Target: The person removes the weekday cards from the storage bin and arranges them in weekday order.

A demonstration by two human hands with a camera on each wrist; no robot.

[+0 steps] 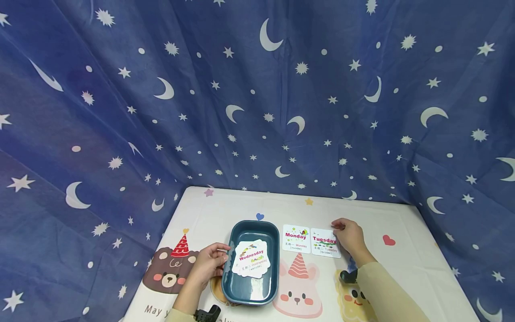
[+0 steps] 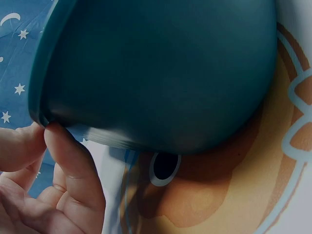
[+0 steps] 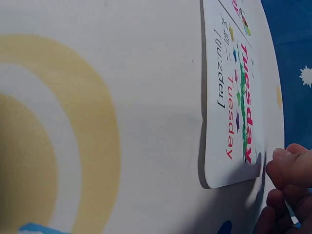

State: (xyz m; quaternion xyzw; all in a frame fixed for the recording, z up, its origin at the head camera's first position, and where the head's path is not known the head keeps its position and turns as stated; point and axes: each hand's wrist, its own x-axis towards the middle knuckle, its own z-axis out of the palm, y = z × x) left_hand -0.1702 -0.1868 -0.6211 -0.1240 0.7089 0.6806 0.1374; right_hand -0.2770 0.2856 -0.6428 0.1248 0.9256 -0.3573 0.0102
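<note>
A dark teal plastic box [image 1: 250, 294] stands on the table with a stack of cards inside, the "Wednesday" card [image 1: 253, 258] on top. At its left side, my left hand [image 1: 210, 263] pinches the rim between thumb and fingers; the left wrist view shows the fingertips at the rim of the box [image 2: 161, 73]. To the right of the box, a "Monday" card [image 1: 296, 246] and a "Tuesday" card [image 1: 325, 250] lie flat, side by side. My right hand [image 1: 349, 235] is at the Tuesday card's right edge, fingers loosely bent, fingertips right beside its far corner in the right wrist view.
The white tablecloth [image 1: 402, 268] carries printed animals, hearts and stars. Behind and beside the table hangs a blue curtain [image 1: 257, 112] with moons and stars. A dark wrist camera strap [image 1: 207, 314] shows at the left wrist.
</note>
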